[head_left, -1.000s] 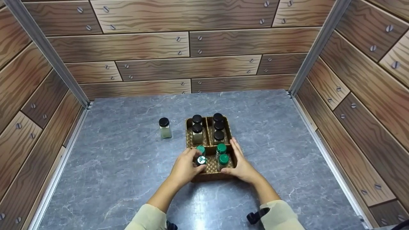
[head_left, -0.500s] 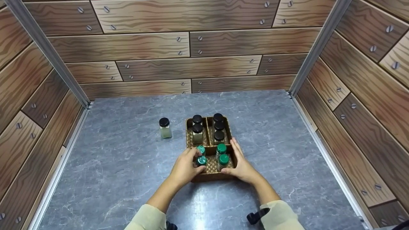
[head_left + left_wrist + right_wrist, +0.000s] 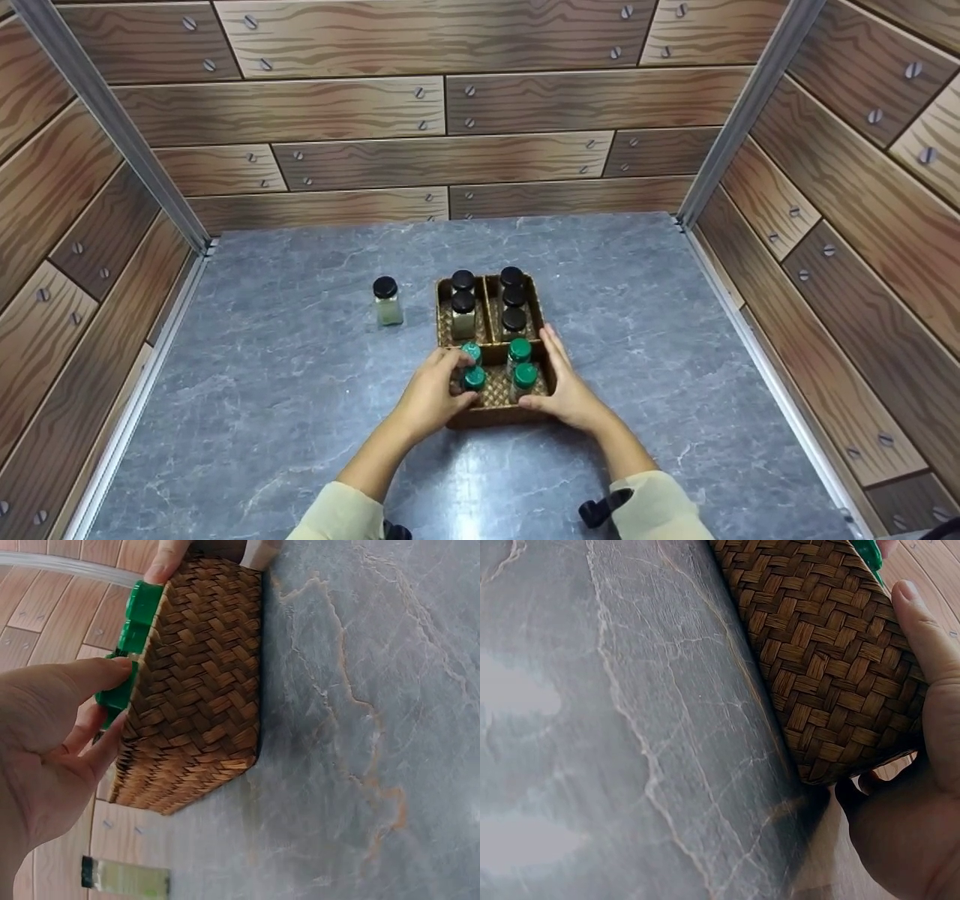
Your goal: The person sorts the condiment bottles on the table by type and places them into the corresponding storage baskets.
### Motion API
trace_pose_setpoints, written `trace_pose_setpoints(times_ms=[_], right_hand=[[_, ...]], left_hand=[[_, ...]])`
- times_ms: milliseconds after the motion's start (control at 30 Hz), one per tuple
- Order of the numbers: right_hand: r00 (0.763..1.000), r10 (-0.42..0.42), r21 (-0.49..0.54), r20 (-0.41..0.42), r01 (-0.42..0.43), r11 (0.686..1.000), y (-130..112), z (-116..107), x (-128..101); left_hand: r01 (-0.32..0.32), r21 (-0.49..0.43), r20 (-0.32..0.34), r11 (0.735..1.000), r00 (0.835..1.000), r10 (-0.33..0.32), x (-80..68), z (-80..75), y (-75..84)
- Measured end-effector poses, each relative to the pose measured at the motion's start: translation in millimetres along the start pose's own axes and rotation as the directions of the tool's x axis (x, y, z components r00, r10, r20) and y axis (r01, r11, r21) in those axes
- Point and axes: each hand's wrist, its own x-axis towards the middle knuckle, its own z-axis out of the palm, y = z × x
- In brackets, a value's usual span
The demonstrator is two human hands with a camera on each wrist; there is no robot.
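A woven brown basket with three compartments stands on the table. Its near compartment holds several green-capped spice jars. My left hand reaches over the near left corner, thumb and fingers about the cap of the front-left green-capped jar; that jar's body is mostly hidden. In the left wrist view the thumb lies at the rim beside the green cap. My right hand holds the basket's near right corner, thumb at the front rim and fingers along the right side. Its palm is beside the woven wall in the right wrist view.
Black-capped jars stand in the two rear compartments, two on the left and three on the right. Another black-capped jar with pale green contents stands outside, left of the basket. Wood-patterned walls enclose the grey marbled table.
My left hand has shifted slightly left and its thumb has drawn back a little from the cap. The front-left cap has tilted slightly. My right hand stays on the basket.
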Motion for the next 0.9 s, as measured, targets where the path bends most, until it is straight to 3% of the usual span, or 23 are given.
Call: trace_pose_setpoints(times_ms=[233, 433, 733, 900], right_hand=[[1.000, 0.004, 0.004, -0.007, -0.004, 1.000, 1, 0, 1], [1.000, 0.001, 0.000, 0.000, -0.001, 1.000, 1, -1, 0], [1.000, -0.014, 0.001, 0.002, 0.014, 1.000, 2, -1, 0], [1.000, -0.012, 0.001, -0.013, 0.012, 1.000, 1, 1, 0]], left_hand=[[0.049, -0.032, 0.048, 0.998, 0.998, -0.047, 4.4, -22.0, 2.3], [0.049, -0.020, 0.028, 0.999, 0.998, -0.048, 10.7, -41.3, -8.4], [0.011, 0.058, -0.107, 0.998, 0.994, -0.004, 19.3, -60.7, -29.9], [0.019, -0.019, -0.176, 1.000, 0.984, -0.022, 26.4, -71.2, -50.0]])
